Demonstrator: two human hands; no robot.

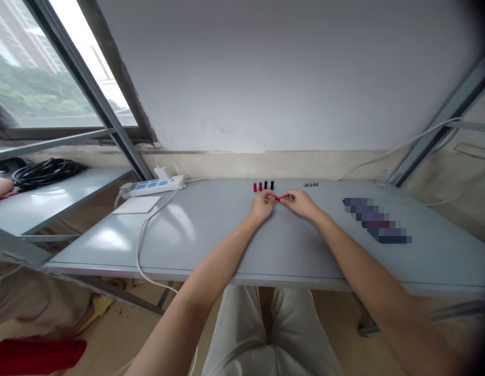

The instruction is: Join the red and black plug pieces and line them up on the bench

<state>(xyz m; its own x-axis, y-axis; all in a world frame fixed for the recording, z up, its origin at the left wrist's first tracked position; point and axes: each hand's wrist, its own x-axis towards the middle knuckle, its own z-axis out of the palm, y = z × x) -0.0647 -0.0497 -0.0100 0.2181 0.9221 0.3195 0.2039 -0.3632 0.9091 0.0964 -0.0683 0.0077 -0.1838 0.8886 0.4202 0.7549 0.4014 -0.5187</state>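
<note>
A small red cylinder (277, 198) is pinched between my two hands above the grey table. My left hand (262, 207) has its fingers closed on the cylinder's left end. At the other end, my right hand (302, 202) closes thumb and fingers; whether a smaller part is also in that pinch is too small to tell. Just beyond my left hand, two red cylinders (257, 187) and two black cylinders (268, 185) stand upright in a row. Several small metal parts (311, 185) lie lined up behind my right hand.
On the grey table (211, 230), a white power strip (156, 186) sits at the back left beside a flat white piece (137, 204). A white cable (139, 240) crosses the front edge. A blurred dark object (378, 221) lies right. Another person's hand (1, 187) is near coiled black cable (50, 171).
</note>
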